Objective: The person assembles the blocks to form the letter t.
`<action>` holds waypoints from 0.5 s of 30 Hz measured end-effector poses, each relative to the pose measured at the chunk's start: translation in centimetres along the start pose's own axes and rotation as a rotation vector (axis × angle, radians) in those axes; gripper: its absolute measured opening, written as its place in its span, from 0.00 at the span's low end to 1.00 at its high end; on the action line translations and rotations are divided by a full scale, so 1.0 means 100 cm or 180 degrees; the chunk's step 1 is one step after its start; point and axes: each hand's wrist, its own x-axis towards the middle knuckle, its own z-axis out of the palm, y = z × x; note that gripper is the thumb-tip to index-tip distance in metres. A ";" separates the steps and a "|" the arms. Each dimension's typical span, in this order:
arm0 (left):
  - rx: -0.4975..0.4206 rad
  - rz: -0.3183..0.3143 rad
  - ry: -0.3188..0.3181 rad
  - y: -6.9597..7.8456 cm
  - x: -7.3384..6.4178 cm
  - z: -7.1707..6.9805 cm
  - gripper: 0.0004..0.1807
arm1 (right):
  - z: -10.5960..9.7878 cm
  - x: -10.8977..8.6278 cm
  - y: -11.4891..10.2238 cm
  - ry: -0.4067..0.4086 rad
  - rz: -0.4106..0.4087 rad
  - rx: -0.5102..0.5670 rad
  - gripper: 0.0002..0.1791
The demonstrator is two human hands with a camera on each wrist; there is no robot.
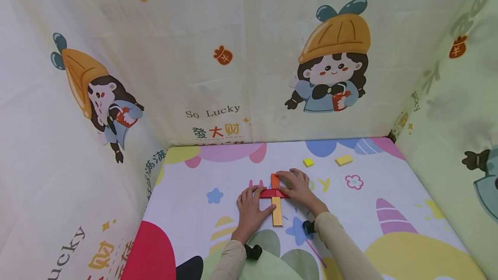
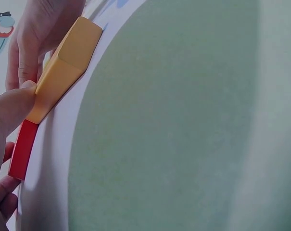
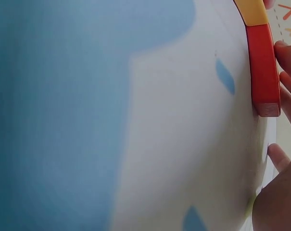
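Several wooden blocks lie against one another on the printed cloth in a cross shape. An orange block forms the top, red blocks form the crossbar, and a long yellow-orange block the lower part. My left hand touches the left red block with its fingertips, while its thumb presses the side of the yellow-orange block. On the other side, my right hand has a fingertip at the orange block and its thumb by the right red block. Some right fingertips are hidden.
Farther back lie a small bright yellow block and a pale yellow rectangular block. The cloth-covered table is enclosed by printed curtains at the back and both sides. Black wrist devices are worn on both arms.
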 end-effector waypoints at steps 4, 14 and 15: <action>0.0000 -0.0003 -0.0002 0.001 0.000 0.000 0.36 | 0.000 0.000 0.001 -0.0022 -0.0010 -0.0003 0.29; -0.0056 -0.0058 -0.0044 0.003 0.001 -0.004 0.36 | -0.003 -0.002 0.004 0.0123 0.0105 0.0069 0.28; -0.0062 -0.0068 -0.0054 0.004 0.001 -0.005 0.36 | -0.003 -0.002 0.004 0.0162 0.0120 0.0066 0.27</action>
